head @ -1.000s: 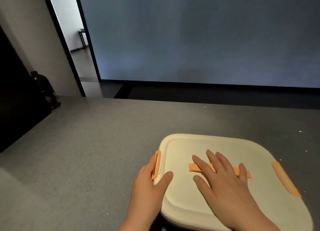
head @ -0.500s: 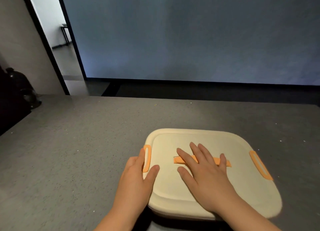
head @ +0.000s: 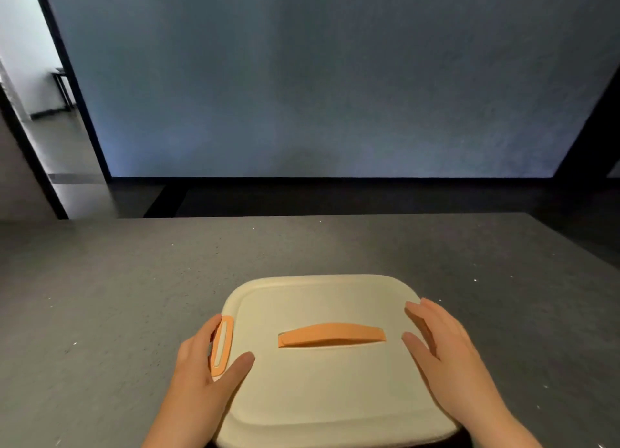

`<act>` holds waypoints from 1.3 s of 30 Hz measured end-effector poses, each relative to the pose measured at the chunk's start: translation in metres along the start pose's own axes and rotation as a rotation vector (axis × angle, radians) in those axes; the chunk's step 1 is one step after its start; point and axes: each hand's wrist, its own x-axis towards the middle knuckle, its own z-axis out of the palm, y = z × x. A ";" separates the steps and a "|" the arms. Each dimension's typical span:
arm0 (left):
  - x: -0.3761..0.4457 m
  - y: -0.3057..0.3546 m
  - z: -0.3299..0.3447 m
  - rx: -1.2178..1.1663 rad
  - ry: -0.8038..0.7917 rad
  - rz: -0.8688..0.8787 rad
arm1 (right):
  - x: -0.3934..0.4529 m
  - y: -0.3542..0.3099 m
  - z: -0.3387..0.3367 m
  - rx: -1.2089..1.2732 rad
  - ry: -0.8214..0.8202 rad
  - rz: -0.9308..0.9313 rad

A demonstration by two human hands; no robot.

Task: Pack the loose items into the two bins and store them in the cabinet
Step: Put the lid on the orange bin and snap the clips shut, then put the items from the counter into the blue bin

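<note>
A cream bin with its lid [head: 328, 390] on stands on the grey counter [head: 100, 296] just in front of me. An orange handle [head: 330, 334] lies flat across the middle of the lid. My left hand [head: 194, 373] grips the bin's left edge, thumb on the lid and fingers behind the orange side latch [head: 223, 345]. My right hand [head: 449, 353] clasps the right edge, with its thumb on the lid, and covers the latch on that side. The bin's contents are hidden, and I see no second bin, loose items or cabinet.
The counter's far edge [head: 335, 216] drops to a dark floor, with a blue-grey wall [head: 335, 78] behind it. An open doorway [head: 33, 95] is at the far left. The counter's right corner [head: 530, 214] lies at the far right.
My right hand has left the middle of the lid and moved to the bin's right edge, uncovering the orange handle. The view has swung right. My left hand stays at the left latch.
</note>
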 end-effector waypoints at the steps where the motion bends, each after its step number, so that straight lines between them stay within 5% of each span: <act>1: 0.000 -0.001 0.000 -0.020 0.003 -0.004 | 0.000 0.002 0.000 0.106 -0.001 0.059; 4: -0.001 -0.002 0.002 -0.059 0.008 -0.010 | 0.003 0.006 0.001 0.267 -0.017 0.177; 14: 0.001 -0.005 0.002 -0.029 0.021 0.003 | 0.007 0.006 0.007 0.145 -0.045 0.225; 20: 0.004 0.012 0.004 0.316 0.059 0.210 | 0.004 -0.003 0.004 0.094 0.039 0.239; 28: 0.013 0.038 0.017 0.422 -0.268 0.607 | -0.058 -0.036 0.000 -0.163 0.146 0.311; 39: -0.070 0.068 0.062 0.288 -0.746 1.030 | -0.250 -0.071 -0.023 -0.347 0.334 0.747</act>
